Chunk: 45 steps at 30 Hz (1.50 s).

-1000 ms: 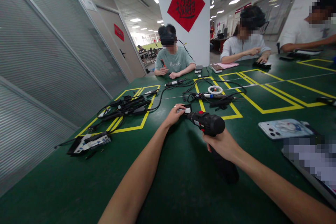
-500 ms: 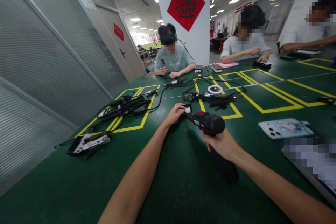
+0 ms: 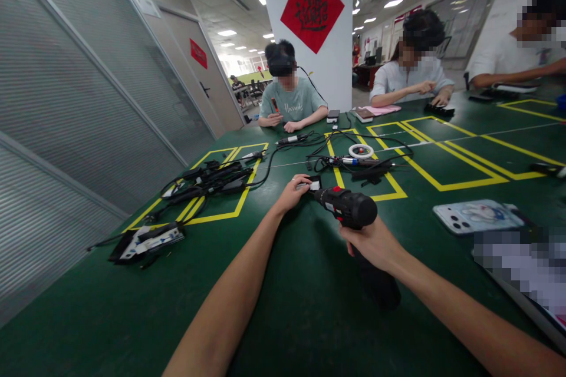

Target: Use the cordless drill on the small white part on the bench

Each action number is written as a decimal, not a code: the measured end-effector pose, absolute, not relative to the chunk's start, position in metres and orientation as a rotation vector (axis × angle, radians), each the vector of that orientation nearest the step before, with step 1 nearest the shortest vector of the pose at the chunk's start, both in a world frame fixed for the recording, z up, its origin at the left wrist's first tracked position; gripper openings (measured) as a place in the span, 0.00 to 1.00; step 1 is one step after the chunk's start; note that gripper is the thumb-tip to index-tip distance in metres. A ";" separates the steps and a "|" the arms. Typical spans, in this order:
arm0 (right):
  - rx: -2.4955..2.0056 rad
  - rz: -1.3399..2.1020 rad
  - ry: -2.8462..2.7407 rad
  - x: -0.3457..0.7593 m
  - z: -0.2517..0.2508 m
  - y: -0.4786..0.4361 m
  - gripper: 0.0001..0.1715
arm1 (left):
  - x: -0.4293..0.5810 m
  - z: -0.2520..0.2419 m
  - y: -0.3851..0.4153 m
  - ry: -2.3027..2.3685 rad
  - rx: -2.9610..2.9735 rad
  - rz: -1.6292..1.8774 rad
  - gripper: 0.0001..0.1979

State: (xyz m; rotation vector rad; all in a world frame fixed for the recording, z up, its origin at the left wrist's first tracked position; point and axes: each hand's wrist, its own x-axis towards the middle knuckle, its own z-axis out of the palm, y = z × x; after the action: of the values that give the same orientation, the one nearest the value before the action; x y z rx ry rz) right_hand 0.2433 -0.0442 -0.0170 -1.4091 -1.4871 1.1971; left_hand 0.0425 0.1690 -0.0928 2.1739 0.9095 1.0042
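My right hand [image 3: 368, 242] is wrapped round the grip of a black cordless drill [image 3: 347, 206] with red switches. The drill lies nearly level, its chuck pointing left and away from me. Its tip reaches a small black piece with a white patch [image 3: 315, 185] on the green table [image 3: 300, 306]. From the left, my left hand [image 3: 293, 193] holds that piece with its fingers closed at the edge. Whether the bit touches the piece is too small to tell.
Tangled black cables and adapters [image 3: 212, 179] lie at the left, with a black-and-white part [image 3: 141, 241] nearer. Beyond my hands are a soldering iron [image 3: 354, 161] and a white ring [image 3: 361, 151]. A phone [image 3: 477, 216] lies right. Several people sit across the table, one holding an orange-handled tool [image 3: 275, 106].
The whole view has shifted very slightly. My hands, the drill and the small black piece keep the same places relative to each other.
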 end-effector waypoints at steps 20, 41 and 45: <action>-1.385 1.198 -1.475 0.243 -0.019 -0.044 0.08 | 0.043 -0.092 0.168 0.908 2.179 1.003 0.09; -1.423 1.218 -1.474 0.242 -0.014 -0.045 0.07 | 0.044 -0.090 0.166 0.929 2.176 1.000 0.09; -1.410 1.218 -1.478 0.242 -0.015 -0.045 0.07 | 0.044 -0.090 0.166 0.933 2.178 0.999 0.09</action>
State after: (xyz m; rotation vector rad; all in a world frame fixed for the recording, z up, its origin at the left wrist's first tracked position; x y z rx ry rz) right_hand 0.2424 -0.0449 -0.0153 -1.4096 -1.4779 1.2181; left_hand 0.0443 0.1659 -0.0900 2.1778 0.9329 0.9985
